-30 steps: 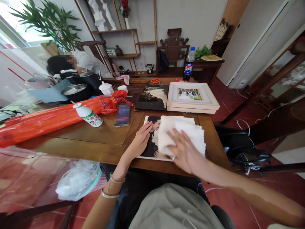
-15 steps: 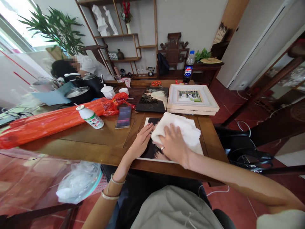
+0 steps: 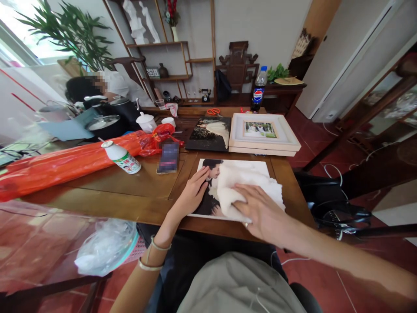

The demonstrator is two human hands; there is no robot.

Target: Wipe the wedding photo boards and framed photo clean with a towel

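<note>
A large photo print [image 3: 211, 171] lies flat on the wooden table [image 3: 143, 187] right in front of me. My left hand [image 3: 193, 193] rests flat on its left edge, fingers stretched out. My right hand [image 3: 260, 213] presses a white cloth [image 3: 243, 184] down on the near right part of the print, fingers spread over the cloth. The cloth hides much of the picture.
Behind the print lie a dark photo [image 3: 210, 134] and a white framed picture [image 3: 263, 132]. A phone [image 3: 168, 157], a small white bottle [image 3: 121, 157] and a long orange plastic bag [image 3: 65, 167] lie to the left. A person [image 3: 97, 84] sits far left. A cola bottle [image 3: 258, 89] stands at the back.
My right hand has slid the cloth from the print's upper middle down toward the near right edge. My left hand has stayed on the left edge.
</note>
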